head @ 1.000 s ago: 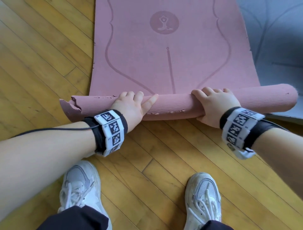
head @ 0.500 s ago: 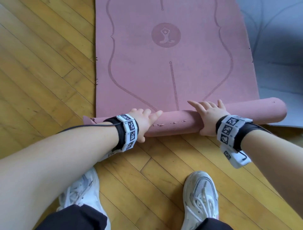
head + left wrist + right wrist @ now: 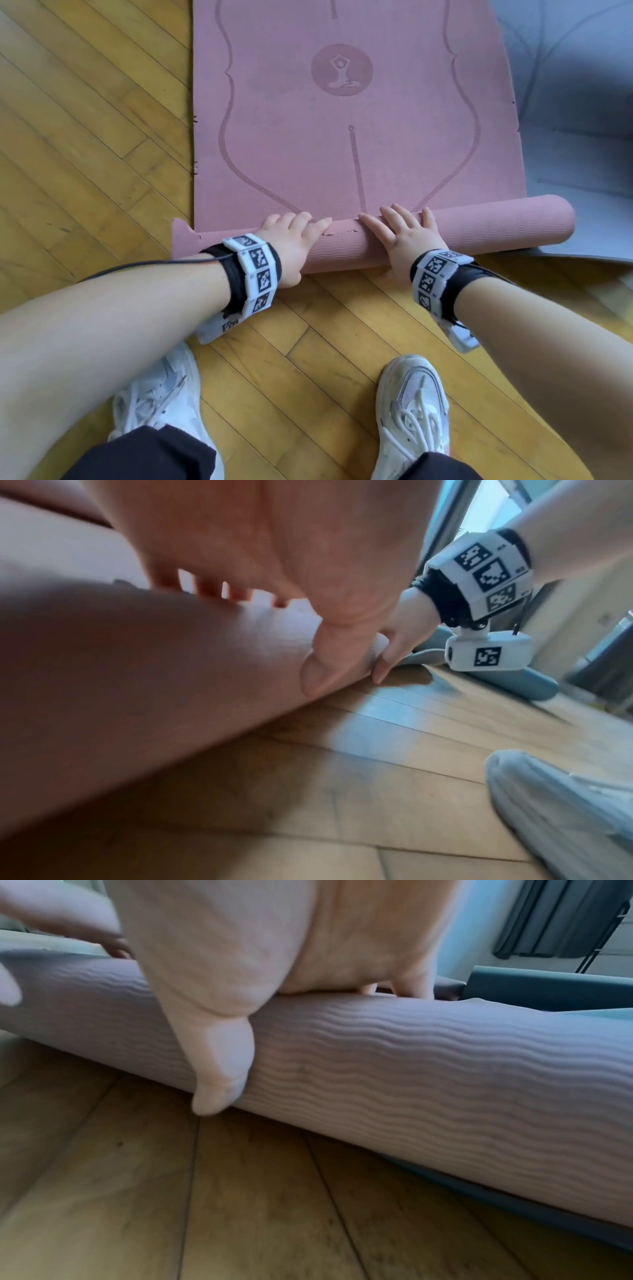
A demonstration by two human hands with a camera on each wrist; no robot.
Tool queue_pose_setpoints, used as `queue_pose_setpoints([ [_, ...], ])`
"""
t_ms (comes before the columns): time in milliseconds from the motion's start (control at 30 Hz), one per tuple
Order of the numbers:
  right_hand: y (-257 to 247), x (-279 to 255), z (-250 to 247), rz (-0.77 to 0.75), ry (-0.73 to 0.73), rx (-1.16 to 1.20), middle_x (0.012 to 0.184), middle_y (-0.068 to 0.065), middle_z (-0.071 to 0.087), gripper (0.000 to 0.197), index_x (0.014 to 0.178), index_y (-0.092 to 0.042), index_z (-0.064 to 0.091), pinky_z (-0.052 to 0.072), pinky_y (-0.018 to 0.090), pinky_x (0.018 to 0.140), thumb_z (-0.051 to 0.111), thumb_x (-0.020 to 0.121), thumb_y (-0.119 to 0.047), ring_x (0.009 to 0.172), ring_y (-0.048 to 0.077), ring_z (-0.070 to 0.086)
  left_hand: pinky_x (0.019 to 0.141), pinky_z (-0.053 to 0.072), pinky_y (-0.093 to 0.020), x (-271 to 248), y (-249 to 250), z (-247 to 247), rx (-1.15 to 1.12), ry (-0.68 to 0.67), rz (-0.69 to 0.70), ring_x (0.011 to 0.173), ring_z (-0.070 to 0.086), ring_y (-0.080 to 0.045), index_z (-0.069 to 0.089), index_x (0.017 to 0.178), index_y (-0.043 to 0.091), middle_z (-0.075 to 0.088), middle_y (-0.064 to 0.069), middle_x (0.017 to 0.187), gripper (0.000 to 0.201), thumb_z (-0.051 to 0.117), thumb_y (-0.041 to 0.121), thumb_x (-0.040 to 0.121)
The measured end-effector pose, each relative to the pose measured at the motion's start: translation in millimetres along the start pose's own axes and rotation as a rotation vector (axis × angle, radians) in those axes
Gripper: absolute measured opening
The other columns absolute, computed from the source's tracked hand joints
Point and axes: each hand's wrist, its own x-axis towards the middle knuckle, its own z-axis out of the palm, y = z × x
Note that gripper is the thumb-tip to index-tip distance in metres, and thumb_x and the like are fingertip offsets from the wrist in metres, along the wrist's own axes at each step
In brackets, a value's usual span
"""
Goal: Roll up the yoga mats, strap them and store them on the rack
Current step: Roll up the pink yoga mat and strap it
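Note:
A pink yoga mat [image 3: 342, 154] lies flat on the wooden floor, its near end wound into a roll [image 3: 479, 226] that runs left to right. My left hand [image 3: 291, 236] presses on the roll left of centre, fingers straight over its top. My right hand [image 3: 400, 233] presses beside it, fingers spread forward. In the left wrist view the left hand [image 3: 257, 547] arches over the roll [image 3: 137, 656] with its thumb down the near side. The right wrist view shows the right hand [image 3: 240, 961] the same way on the ribbed roll [image 3: 411, 1056].
A grey-blue mat [image 3: 565, 102] lies flat to the right, partly under the pink roll's right end. My two white shoes [image 3: 161, 394] [image 3: 414, 404] stand on the floor just behind the roll. The roll's left end [image 3: 181, 236] is torn and uneven.
The roll has moved forward over the flat mat and grown thicker. Both hands went with it, and their fingers went from curled over the roll to stretched out.

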Motion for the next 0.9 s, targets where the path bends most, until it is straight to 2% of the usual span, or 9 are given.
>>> queue_pose_setpoints([
  [100,5.1,8.2,-7.7,-0.023,0.017,-0.007,0.158,0.001,0.009,0.109,0.148,-0.036,-0.015,0.012,0.058,0.115,0.065,0.078,-0.059,0.146,0.022,0.007,0.117,0.006,-0.04,-14.1,3.5,12.2,-0.001,0.029,-0.068,0.145,0.006,-0.026,-0.014,0.151,0.02,-0.002,-0.008,0.159,0.094,0.054,0.041,0.089],
  [200,6.5,11.4,-12.0,-0.024,0.011,-0.004,0.158,0.0,0.009,0.11,0.149,-0.037,-0.014,0.014,0.058,0.115,0.066,0.077,-0.061,0.146,0.021,0.008,0.118,-0.002,-0.042,-13.6,3.7,19.3,0.029,0.023,-0.095,0.146,-0.003,-0.027,-0.023,0.148,0.018,-0.012,-0.009,0.159,0.103,0.054,0.052,0.089],
  [367,2.7,2.8,-10.6,0.066,0.016,0.064,0.16,0.002,-0.013,0.111,0.146,-0.035,-0.026,-0.004,0.062,0.114,0.063,0.083,-0.056,0.147,0.025,-0.014,0.117,0.004,-0.043,-5.7,1.4,20.8,0.104,0.055,-0.103,0.144,0.005,-0.028,-0.023,0.148,0.016,-0.005,-0.01,0.158,0.117,0.064,0.055,0.081],
  [500,8.1,-8.0,1.8,0.111,0.066,0.019,0.159,0.004,-0.014,0.11,0.144,-0.032,-0.029,-0.005,0.064,0.113,0.06,0.085,-0.053,0.146,0.03,-0.015,0.115,0.015,-0.038,3.9,-10.2,8.8,0.063,0.076,-0.086,0.141,0.018,-0.026,-0.018,0.15,0.019,0.006,-0.007,0.157,0.112,0.066,0.051,0.081],
  [567,12.9,-6.6,4.2,0.123,0.075,-0.008,0.159,0.005,-0.016,0.111,0.142,-0.033,-0.033,-0.004,0.065,0.113,0.06,0.085,-0.053,0.146,0.032,-0.015,0.114,0.016,-0.038,6.4,-13.1,5.6,0.046,0.072,-0.087,0.14,0.02,-0.026,-0.015,0.15,0.021,0.009,-0.006,0.156,0.11,0.065,0.049,0.081],
  [633,15.2,-2.0,4.5,0.13,0.072,-0.003,0.159,0.005,-0.017,0.11,0.141,-0.035,-0.034,-0.004,0.064,0.113,0.06,0.086,-0.052,0.146,0.033,-0.015,0.116,0.013,-0.039,8.1,-13.0,4.4,0.054,0.07,-0.104,0.142,0.016,-0.027,-0.015,0.15,0.022,0.009,-0.007,0.156,0.108,0.064,0.049,0.082],
  [733,17.2,6.8,0.8,0.137,0.083,0.011,0.159,0.002,-0.015,0.108,0.143,-0.038,-0.029,-0.002,0.063,0.114,0.061,0.085,-0.05,0.146,0.031,-0.013,0.117,0.005,-0.041,6.3,-10.6,3.9,0.076,0.084,-0.153,0.145,0.004,-0.029,-0.021,0.148,0.025,-0.001,-0.009,0.157,0.103,0.057,0.05,0.086],
  [833,22.6,18.2,-7.2,0.128,0.086,0.012,0.16,0.0,-0.013,0.11,0.146,-0.038,-0.023,0.001,0.062,0.114,0.065,0.081,-0.054,0.147,0.031,-0.01,0.117,0.001,-0.043,0.6,-5.0,9.5,0.095,0.074,-0.174,0.145,-0.005,-0.03,-0.026,0.146,0.023,-0.012,-0.012,0.157,0.097,0.048,0.05,0.09],
  [900,24.6,25.4,-11.8,0.128,0.064,0.001,0.16,-0.001,-0.012,0.115,0.146,-0.037,-0.021,0.002,0.062,0.114,0.07,0.078,-0.054,0.147,0.031,-0.01,0.117,-0.002,-0.045,0.5,-4.3,12.4,0.115,0.047,-0.18,0.145,-0.009,-0.032,-0.03,0.145,0.02,-0.018,-0.013,0.157,0.1,0.049,0.051,0.09],
])
